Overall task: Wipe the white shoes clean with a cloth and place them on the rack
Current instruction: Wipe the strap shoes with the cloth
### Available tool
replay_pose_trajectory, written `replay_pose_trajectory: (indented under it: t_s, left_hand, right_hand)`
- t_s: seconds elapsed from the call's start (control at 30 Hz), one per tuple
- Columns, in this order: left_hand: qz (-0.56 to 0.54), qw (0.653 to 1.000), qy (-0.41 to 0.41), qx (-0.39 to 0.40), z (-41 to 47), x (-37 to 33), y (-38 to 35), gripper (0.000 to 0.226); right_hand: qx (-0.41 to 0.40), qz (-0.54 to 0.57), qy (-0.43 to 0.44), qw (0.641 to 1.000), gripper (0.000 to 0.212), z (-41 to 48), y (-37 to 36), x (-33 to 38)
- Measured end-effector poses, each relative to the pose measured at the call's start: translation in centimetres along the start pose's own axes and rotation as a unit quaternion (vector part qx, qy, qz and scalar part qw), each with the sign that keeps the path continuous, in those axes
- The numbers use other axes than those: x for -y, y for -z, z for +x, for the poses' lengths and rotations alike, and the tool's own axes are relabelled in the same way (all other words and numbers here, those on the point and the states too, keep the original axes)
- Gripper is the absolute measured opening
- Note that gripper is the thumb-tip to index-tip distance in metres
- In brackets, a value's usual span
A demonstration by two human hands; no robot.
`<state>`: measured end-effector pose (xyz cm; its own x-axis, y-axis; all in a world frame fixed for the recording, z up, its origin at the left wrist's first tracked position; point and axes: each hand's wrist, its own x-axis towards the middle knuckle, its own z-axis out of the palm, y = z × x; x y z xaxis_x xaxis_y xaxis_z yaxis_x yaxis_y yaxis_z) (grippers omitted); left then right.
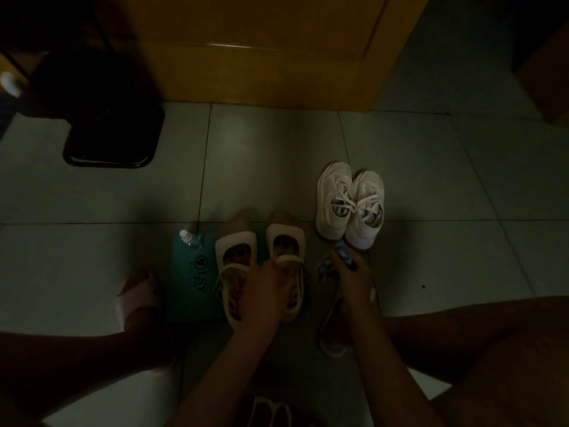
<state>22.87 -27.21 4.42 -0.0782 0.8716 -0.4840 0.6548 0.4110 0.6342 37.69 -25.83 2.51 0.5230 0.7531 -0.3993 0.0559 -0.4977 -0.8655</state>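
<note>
Gripping a white strap shoe (284, 238) at lower centre with the left hand (264, 292), fingers curled over its strap, its twin (235, 251) touching alongside. Clutching a blue-patterned cloth (338, 255) in the right hand (349, 274), just below paired white sneakers (349, 204) right of centre. Teal pouch (187, 282) flat beside the strap shoes; black bin (110, 137) upper left.

right strap shoe (284, 241): heel end is under the left hand (264, 291), grip too dark to make out
blue-and-white thing (338, 257): held in the right hand (351, 272), honestly can't tell what it is
slipper (331, 337): half covered by the right forearm
white strappy object (271, 409): chopped off by the bottom edge
pale blur (10, 83): left edge, unreadable
teal pouch (191, 285): small print too tiny to read
</note>
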Motion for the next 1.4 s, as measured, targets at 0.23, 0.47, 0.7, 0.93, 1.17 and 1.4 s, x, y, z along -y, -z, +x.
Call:
replay_pose_trajectory:
  t_s: [0.23, 0.47, 0.7, 0.93, 1.17, 1.4]
  left_hand:
    - [0.046, 0.989, 0.117, 0.080, 0.6, 2.4, -2.2, 0.037]
    - [-0.039, 0.995, 0.089, 0.029, 0.6, 3.0, -2.0, 0.020]
    - [-0.095, 0.993, 0.072, -0.010, 0.3, 3.3, -2.0, 0.024]
    - [-0.124, 0.989, 0.081, -0.019, 0.6, 2.8, -1.3, 0.033]
    - [-0.137, 0.988, 0.074, -0.005, 0.6, 2.8, -1.1, 0.033]
    - [-0.190, 0.978, 0.079, -0.020, 0.9, 2.2, 1.5, 0.031]
  right_hand:
    - [0.131, -0.106, -0.058, 0.984, 0.032, -3.0, -1.2, -1.0]
    - [0.102, -0.073, -0.084, 0.989, 0.031, -5.1, -3.1, -3.4]
    - [0.104, -0.094, -0.066, 0.988, 0.031, -6.0, -2.9, -4.4]
    - [0.127, -0.110, -0.033, 0.985, 0.029, -7.0, -2.8, -4.4]
    - [0.136, -0.118, -0.012, 0.984, 0.010, -7.4, -1.8, -2.5]
    - [0.103, -0.017, 0.049, 0.993, 0.019, -5.1, -1.1, 2.6]
